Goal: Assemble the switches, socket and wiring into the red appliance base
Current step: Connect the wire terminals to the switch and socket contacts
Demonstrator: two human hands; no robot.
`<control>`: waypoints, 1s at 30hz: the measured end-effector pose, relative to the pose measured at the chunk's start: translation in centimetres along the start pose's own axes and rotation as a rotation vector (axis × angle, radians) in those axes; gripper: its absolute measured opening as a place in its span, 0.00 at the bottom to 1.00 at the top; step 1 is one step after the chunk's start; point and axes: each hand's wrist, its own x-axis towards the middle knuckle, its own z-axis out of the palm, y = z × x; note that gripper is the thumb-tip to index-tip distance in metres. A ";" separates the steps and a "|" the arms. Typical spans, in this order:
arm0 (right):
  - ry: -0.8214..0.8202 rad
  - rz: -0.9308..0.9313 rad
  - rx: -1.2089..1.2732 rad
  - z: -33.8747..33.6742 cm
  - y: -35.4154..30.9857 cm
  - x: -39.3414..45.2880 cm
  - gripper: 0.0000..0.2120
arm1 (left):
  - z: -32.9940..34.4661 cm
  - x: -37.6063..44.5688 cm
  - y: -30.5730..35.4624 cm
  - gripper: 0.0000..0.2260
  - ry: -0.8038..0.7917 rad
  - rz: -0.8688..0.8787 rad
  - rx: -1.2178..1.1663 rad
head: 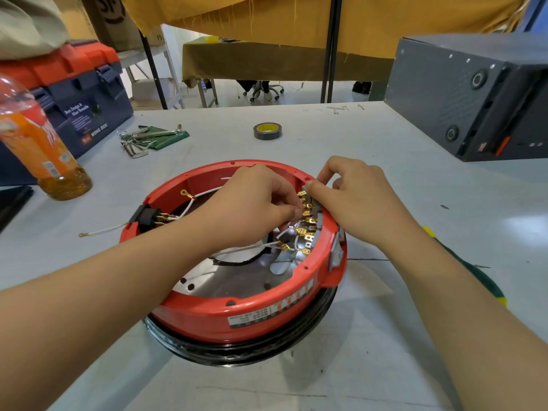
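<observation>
A bottle [35, 143] and toolbox [86, 96] were seen at the desk's [385, 351] left edge, hex keys [145, 137] and tape [267, 131] farther back. The red base [237, 315] was set mid-desk, a black socket [145, 218] fitted in its left wall. Inside, a white wire [284, 229] was pinched in the left hand's [252, 209] grip. The grey switch block [314, 215] at the right rim was held by the right hand's [361, 200] curled grip.

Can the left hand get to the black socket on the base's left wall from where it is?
Probably yes. The left hand works at the brass terminals on the right wall; the black socket sits uncovered across the red base, with only loose white wires nearby.
</observation>
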 end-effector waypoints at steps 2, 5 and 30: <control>-0.003 -0.005 -0.001 0.0 -0.1 -0.1 0.10 | 0.1 -0.1 0.1 0.10 0.008 0.013 0.026; -0.012 -0.009 -0.001 0.0 -0.2 -0.1 0.10 | 0.1 -0.1 0.2 0.10 0.014 0.020 0.044; -0.179 0.070 0.027 -0.8 0.1 0.0 0.12 | 0.2 0.1 0.3 0.06 0.002 0.010 -0.009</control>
